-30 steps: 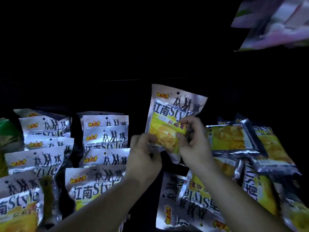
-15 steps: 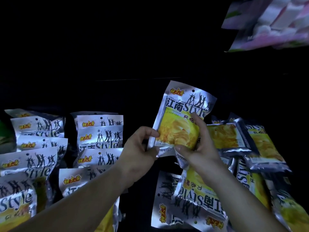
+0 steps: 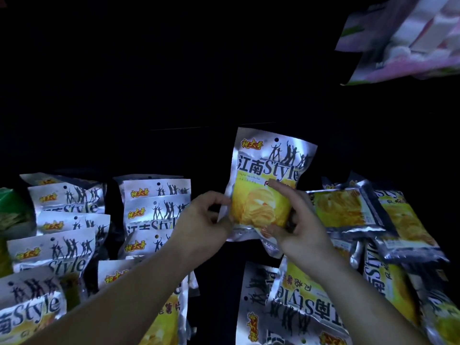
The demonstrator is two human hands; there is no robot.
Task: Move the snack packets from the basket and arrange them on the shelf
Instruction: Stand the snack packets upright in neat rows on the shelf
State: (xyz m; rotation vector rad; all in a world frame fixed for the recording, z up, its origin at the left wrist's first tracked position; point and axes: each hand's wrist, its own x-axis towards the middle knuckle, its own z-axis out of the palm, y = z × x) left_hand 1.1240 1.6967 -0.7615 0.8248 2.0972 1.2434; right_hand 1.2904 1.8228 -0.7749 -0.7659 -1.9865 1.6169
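I hold one silver and yellow snack packet (image 3: pixel 263 180) upright over the dark middle of the shelf. My left hand (image 3: pixel 201 227) pinches its lower left edge. My right hand (image 3: pixel 298 220) grips its lower right part, with fingers across the front. Two neat overlapping rows of the same packets stand to the left, one row (image 3: pixel 64 220) at the far left and one row (image 3: pixel 154 210) beside my left hand. A loose heap of packets (image 3: pixel 361 235) lies to the right and below my hands. No basket is visible.
A green packet (image 3: pixel 11 210) shows at the left edge. Pink and white bags (image 3: pixel 408 38) hang at the top right. The back of the shelf is black and nothing in it can be made out.
The held packet has shifted to the right and turned from tilted to nearly upright. Both hands have stayed on its lower edge, and the view has drifted slightly.
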